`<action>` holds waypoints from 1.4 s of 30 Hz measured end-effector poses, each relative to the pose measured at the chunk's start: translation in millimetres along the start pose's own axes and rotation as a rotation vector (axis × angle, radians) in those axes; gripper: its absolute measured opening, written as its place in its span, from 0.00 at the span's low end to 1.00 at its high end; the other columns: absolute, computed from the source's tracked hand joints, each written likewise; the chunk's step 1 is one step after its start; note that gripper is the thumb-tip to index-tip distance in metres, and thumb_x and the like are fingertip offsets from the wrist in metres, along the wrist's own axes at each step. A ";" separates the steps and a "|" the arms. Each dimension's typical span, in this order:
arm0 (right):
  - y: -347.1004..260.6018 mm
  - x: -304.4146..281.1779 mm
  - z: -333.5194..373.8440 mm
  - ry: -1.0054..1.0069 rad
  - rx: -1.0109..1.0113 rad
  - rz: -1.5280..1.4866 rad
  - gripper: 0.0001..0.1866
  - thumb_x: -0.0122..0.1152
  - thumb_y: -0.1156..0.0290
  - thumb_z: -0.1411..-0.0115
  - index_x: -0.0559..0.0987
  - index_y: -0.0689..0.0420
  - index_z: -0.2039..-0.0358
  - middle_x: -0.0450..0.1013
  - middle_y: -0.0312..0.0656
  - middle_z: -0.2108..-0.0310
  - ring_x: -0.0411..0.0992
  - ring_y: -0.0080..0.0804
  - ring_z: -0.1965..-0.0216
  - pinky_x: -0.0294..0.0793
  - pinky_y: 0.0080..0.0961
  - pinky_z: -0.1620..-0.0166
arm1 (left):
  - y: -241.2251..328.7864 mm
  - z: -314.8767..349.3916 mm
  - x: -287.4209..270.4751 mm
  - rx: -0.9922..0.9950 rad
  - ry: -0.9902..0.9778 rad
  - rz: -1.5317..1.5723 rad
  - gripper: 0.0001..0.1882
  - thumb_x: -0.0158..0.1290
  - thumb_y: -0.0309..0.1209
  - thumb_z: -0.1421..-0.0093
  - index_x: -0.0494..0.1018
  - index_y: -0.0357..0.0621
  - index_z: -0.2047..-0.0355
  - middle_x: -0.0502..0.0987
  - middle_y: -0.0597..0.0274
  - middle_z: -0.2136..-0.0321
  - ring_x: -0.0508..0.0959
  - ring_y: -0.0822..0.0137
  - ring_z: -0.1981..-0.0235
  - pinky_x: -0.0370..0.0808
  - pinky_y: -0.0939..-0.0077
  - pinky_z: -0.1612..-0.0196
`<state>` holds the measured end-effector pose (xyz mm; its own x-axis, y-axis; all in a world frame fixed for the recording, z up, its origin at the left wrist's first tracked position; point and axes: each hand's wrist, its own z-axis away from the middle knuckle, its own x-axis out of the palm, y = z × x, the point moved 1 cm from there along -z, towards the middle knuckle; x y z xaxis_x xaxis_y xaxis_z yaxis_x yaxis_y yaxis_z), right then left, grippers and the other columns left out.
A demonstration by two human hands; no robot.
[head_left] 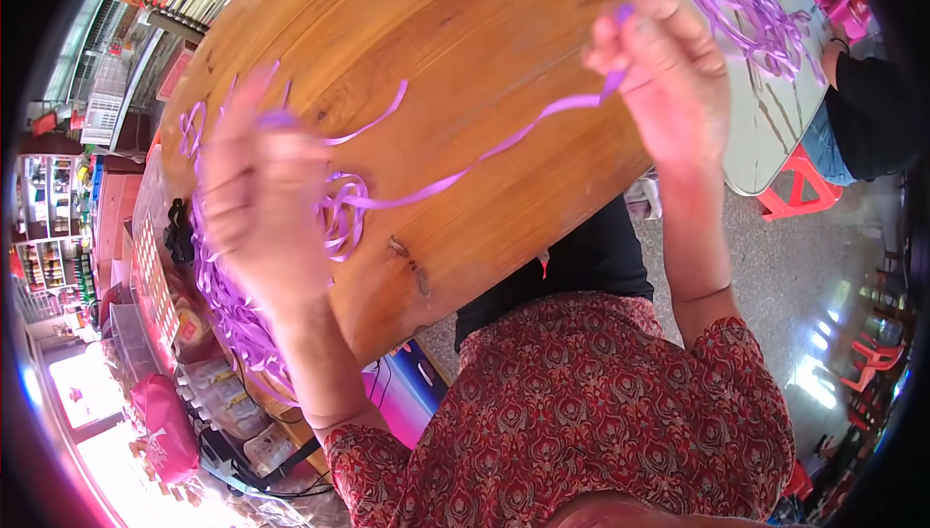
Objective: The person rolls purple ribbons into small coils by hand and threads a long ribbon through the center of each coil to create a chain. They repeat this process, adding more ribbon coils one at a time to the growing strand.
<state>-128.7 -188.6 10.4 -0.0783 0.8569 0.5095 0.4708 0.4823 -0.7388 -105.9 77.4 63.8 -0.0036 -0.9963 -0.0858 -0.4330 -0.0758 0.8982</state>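
A narrow purple ribbon (pixel 494 147) runs across the wooden table in a loose curve up to my right hand (pixel 678 87). That hand is raised over the right side of the table, closed on the ribbon, with purple showing at its fingertips. Over the left side, my left hand (pixel 262 199) is smeared by motion, so its grip is unclear; a purple patch shows near its thumb. Loose ribbon loops (pixel 344 223) lie beside the left hand. A large heap of purple ribbon (pixel 232 320) lies along the table's left edge, partly hidden by my left hand and forearm.
The round wooden table (pixel 465 53) fills the middle. A marble-patterned white table (pixel 751 140) adjoins it, bearing another tangle of purple ribbon (pixel 751 19). Beyond sits another person in dark clothing (pixel 877 116), near a red stool (pixel 806 189). Shelves (pixel 48 208) stand at far left.
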 end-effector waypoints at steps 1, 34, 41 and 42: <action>4.5 11.2 3.8 -0.012 -0.028 0.130 0.06 0.54 0.79 0.43 0.74 0.63 0.64 0.75 0.44 0.70 0.71 0.24 0.72 0.73 0.23 0.64 | -6.3 6.6 6.8 0.006 -0.107 -0.055 0.14 0.53 0.22 0.44 0.70 0.39 0.55 0.72 0.68 0.74 0.69 0.80 0.76 0.67 0.88 0.72; 16.8 52.4 17.9 -0.345 -0.163 0.601 0.10 0.63 0.83 0.53 0.79 0.63 0.67 0.72 0.42 0.71 0.70 0.27 0.71 0.69 0.19 0.70 | -48.0 37.1 39.0 0.007 -0.427 0.323 0.06 0.51 0.24 0.41 0.74 0.36 0.64 0.72 0.62 0.74 0.69 0.72 0.72 0.65 0.82 0.68; 22.3 48.1 17.7 -0.418 -0.213 0.601 0.12 0.65 0.83 0.55 0.79 0.62 0.67 0.73 0.43 0.71 0.71 0.27 0.72 0.68 0.19 0.72 | -51.2 34.8 38.3 -0.100 -0.511 0.234 0.06 0.49 0.27 0.39 0.72 0.36 0.68 0.70 0.64 0.77 0.68 0.74 0.77 0.65 0.82 0.72; 22.6 48.0 18.1 -0.421 -0.222 0.598 0.12 0.65 0.83 0.55 0.79 0.62 0.67 0.73 0.43 0.71 0.71 0.27 0.71 0.69 0.18 0.72 | -51.8 34.5 38.6 -0.061 -0.517 0.217 0.05 0.49 0.26 0.39 0.71 0.36 0.69 0.70 0.65 0.78 0.68 0.75 0.78 0.65 0.82 0.73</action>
<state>-137.8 -133.2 10.2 -0.0615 0.9792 -0.1933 0.7003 -0.0957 -0.7074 -114.7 44.3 -0.9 -0.5350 -0.8408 -0.0827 -0.3201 0.1112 0.9408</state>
